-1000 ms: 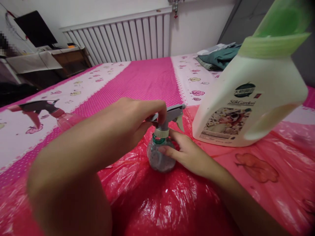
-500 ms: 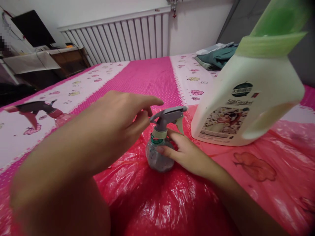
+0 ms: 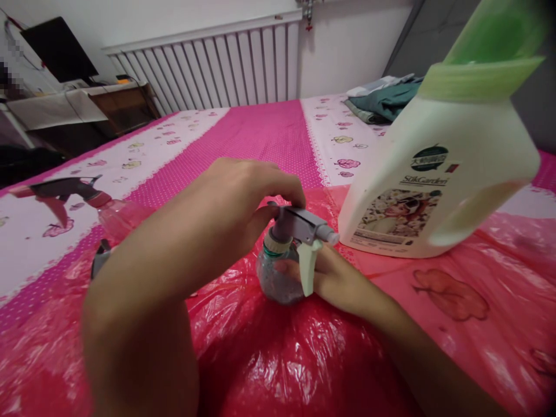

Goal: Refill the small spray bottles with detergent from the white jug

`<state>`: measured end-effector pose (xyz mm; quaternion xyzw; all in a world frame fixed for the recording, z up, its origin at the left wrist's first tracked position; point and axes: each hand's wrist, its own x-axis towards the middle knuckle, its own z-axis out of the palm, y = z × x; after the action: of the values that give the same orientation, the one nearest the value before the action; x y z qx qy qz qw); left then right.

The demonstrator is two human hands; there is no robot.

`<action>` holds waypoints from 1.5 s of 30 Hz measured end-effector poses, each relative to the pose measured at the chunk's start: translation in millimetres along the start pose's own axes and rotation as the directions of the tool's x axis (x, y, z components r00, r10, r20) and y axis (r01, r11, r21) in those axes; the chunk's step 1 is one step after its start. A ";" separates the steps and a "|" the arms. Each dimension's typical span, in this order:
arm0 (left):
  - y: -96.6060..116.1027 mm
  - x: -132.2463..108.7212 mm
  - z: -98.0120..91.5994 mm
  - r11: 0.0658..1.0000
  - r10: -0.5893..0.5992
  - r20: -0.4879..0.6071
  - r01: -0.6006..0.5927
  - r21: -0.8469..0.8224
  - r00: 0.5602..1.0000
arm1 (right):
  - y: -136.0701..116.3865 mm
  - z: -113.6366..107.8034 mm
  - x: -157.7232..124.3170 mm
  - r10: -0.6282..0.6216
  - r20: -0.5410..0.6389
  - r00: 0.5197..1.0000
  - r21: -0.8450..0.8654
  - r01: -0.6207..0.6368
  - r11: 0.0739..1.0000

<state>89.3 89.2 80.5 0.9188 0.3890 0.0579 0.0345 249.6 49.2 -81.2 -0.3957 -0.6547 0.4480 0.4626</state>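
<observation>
The left hand point(image 3: 256, 191) grips the rear of a smooth gray plastic trigger sprayer head point(image 3: 299, 223), fingers bent over its top and thumb beside it. The right hand point(image 3: 336, 281) is closed around the rounded, transparent bottle point(image 3: 280, 286) below, partly hidden by the pale, curved trigger lever point(image 3: 307, 269). The bottle stands near the center on glossy, creased red plastic film point(image 3: 278, 359); a cream collar point(image 3: 277, 243) sits at its green neck. To the right stands an opaque white jug point(image 3: 438, 168) with a translucent green cap point(image 3: 495, 40). At left lies a translucent pink spray bottle point(image 3: 119, 219), partly behind the left forearm.
</observation>
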 end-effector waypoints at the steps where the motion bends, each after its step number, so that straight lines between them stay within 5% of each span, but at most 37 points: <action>1: -1.7 0.4 0.6 1.000 0.026 -0.017 -0.026 0.007 1.000 | 0.4 0.0 0.0 -0.018 0.010 1.000 0.013 0.018 1.000; 7: -7.2 2.6 2.6 0.993 0.115 -0.138 -0.108 0.057 0.984 | -1.5 -0.4 -0.6 0.015 0.002 1.000 0.052 -0.015 0.999; 12: -2.4 0.6 1.4 0.996 0.053 -0.070 -0.058 -0.071 0.996 | -1.6 -0.4 -0.6 0.024 0.046 0.999 0.160 -0.031 0.987; 19: -2.9 -5.3 3.6 0.964 0.126 0.008 -0.120 -0.239 0.992 | -8.8 -2.7 1.1 -0.005 -0.013 1.000 -0.047 0.005 0.999; 25: -2.8 -16.3 1.6 0.930 -0.015 0.089 0.046 -0.365 0.996 | -15.3 -3.6 1.0 0.027 0.027 0.999 0.029 -0.028 0.999; 33: -8.9 -10.4 3.0 0.960 0.214 0.020 -0.207 -0.189 0.977 | -8.1 -1.9 -0.2 0.060 -0.006 0.998 -0.004 -0.060 0.998; 37: -12.5 -13.0 2.4 0.945 0.298 -0.123 -0.311 -0.105 0.947 | -6.3 -1.5 1.9 0.039 -0.014 0.999 0.016 -0.038 0.999; 42: -19.9 -27.1 6.2 0.994 0.105 -0.122 -0.103 0.020 0.987 | -8.7 -2.9 3.0 0.044 0.004 0.999 0.015 -0.044 0.999; 45: -20.3 -28.6 5.1 0.988 0.152 -0.172 -0.152 0.017 0.973 | -10.3 -4.1 3.3 0.032 0.023 0.999 0.018 -0.032 0.999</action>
<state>55.8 82.6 71.0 0.9374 0.3192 0.1390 -0.0058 251.6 50.2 -69.9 -0.3967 -0.6493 0.4660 0.4515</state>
